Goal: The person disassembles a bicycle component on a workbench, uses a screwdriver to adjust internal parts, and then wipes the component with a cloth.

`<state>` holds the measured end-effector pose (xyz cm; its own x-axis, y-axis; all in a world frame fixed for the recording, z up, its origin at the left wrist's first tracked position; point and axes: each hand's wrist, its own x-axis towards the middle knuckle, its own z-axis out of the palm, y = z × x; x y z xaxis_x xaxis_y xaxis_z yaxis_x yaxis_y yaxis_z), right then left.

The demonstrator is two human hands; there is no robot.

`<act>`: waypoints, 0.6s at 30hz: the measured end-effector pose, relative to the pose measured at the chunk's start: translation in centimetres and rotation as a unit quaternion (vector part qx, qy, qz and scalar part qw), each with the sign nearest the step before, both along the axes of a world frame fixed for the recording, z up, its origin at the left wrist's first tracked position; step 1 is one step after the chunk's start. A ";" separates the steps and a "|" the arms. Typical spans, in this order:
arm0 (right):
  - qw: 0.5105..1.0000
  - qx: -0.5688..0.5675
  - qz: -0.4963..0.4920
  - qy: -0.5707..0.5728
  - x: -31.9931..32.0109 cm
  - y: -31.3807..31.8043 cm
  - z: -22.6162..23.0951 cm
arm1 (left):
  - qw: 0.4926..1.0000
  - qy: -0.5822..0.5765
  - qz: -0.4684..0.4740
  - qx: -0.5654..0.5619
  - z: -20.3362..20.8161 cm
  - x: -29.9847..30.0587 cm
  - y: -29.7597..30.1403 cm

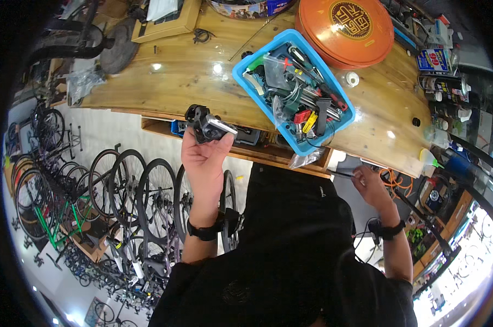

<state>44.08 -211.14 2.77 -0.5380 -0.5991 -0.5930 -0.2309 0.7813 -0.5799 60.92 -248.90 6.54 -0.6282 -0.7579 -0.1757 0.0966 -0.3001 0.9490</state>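
Note:
My left hand [205, 158] is raised in front of the bench edge, its thumb and fingers closed around a black bicycle part [207, 126] with a light silvery face on one side. Its exact kind I cannot make out. Lower, at the right by the bench's front edge, my right hand [370, 185] pinches a thin dark rod-like tool [340, 174] that points left. The tool's tip is hard to see against the drawer. Between and beyond the hands, a blue plastic basket [240, 71] sits on the bench, full of tools, bags and cables.
The wooden bench [186, 82] carries a round orange tin [334, 46], a white roll [352, 79] and a cardboard tray [173, 27]. Under its front, a drawer [268, 154] stands pulled out. Bicycles and wheels [156, 201] crowd the left; bottles and cans [445, 84] line the right.

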 end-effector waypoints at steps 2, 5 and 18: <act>1.000 0.011 0.027 0.001 -0.7 -3.7 0.3 | 1.000 0.005 -0.014 0.012 -1.3 -0.2 -1.6; 0.992 -0.010 0.069 0.101 -2.6 -8.7 -1.7 | 0.999 -0.015 -0.027 0.029 -1.8 -0.7 -3.5; 0.979 -0.019 0.007 0.202 -2.4 -20.2 -7.4 | 0.990 -0.080 -0.117 0.017 -2.7 -2.7 -5.9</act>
